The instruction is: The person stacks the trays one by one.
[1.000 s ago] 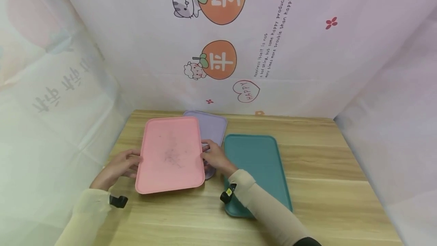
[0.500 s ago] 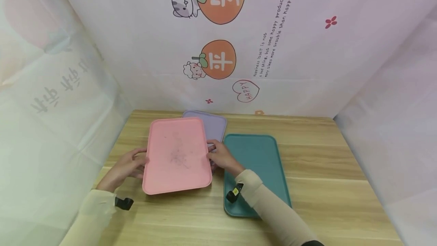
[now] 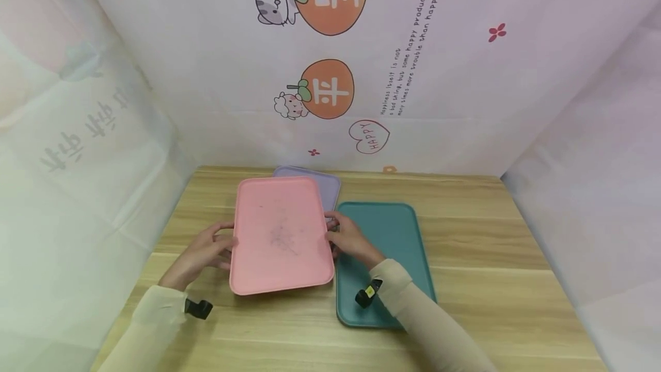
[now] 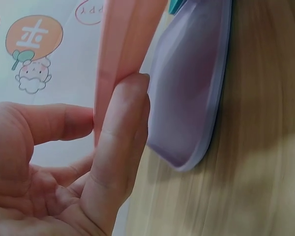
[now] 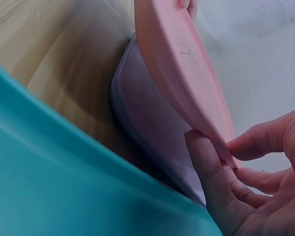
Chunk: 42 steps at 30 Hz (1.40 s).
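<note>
Both hands hold a pink tray (image 3: 281,234) by its two long sides, raised above the table. Dark smudges mark the middle of its face. My left hand (image 3: 206,251) pinches the left rim, thumb on the face side and fingers beneath, as the left wrist view shows. On the opposite rim my right hand (image 3: 353,240) has the same kind of pinch. Below the pink tray lies a lilac tray (image 3: 327,187), mostly covered in the head view; its curved edge shows in both wrist views. A teal tray (image 3: 395,263) lies to the right, partly under the right forearm.
The trays are over a wood-grain table (image 3: 480,280). A printed white cloth (image 3: 439,102) rises at the table's back edge, with more cloth walls along the left and right sides. Each wrist carries a small black camera.
The pink tray has moved to the right with both hands, covering more of the lilac tray and reaching the teal tray's left edge in the head view. The lilac and teal trays stay put.
</note>
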Available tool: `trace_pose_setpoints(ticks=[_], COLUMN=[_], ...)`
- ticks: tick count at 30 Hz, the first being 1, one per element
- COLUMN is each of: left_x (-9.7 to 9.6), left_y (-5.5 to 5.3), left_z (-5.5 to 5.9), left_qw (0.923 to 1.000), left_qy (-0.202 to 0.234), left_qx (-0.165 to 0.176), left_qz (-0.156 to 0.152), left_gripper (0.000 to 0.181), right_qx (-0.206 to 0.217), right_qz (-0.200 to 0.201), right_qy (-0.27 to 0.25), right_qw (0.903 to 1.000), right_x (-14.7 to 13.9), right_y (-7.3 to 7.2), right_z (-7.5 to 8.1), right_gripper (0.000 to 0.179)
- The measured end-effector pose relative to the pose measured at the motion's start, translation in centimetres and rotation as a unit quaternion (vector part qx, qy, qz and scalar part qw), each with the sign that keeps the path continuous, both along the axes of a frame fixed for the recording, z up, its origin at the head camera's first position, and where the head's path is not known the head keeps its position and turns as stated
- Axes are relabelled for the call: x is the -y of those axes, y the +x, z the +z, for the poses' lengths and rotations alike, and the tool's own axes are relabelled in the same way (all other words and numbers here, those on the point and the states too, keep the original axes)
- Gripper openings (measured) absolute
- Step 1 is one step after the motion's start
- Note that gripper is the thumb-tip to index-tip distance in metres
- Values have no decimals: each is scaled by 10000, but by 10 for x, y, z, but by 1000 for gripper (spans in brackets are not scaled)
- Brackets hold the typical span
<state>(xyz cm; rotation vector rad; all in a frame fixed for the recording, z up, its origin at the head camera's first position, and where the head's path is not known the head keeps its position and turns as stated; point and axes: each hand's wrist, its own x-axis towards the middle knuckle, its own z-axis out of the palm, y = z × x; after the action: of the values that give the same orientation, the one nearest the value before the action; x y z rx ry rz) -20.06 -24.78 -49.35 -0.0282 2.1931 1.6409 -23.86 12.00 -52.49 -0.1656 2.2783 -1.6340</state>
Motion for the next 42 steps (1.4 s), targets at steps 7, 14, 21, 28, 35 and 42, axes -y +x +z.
trace_pose_setpoints(ticks=[7,14,21,28,35,42], left_x=[-10,-20,-34,-47,-61,-78], left_y=[1,0,0,1,-2,-3], left_z=[-3,-5,-5,-16,-24,-26], left_qw=[9999,9999,9996,9994,9990,9989], left_qy=[83,96,259,335,437,461], left_qx=[-71,-73,-89,-27,-28,48], left_qz=[-59,-25,-111,-105,-102,-92], left_gripper=[70,68,70,67,65,60], right_qx=[28,0,98,163,204,160], right_qz=[-148,-234,-315,-374,-432,-406], right_qy=[72,211,226,269,321,421], right_qw=[9999,9995,9992,9988,9983,9982], right_x=[-9,-17,-32,-47,-61,-78], right_y=[4,7,8,11,14,18], right_z=[3,4,-3,-12,-13,-12], right_gripper=[59,59,58,58,59,60])
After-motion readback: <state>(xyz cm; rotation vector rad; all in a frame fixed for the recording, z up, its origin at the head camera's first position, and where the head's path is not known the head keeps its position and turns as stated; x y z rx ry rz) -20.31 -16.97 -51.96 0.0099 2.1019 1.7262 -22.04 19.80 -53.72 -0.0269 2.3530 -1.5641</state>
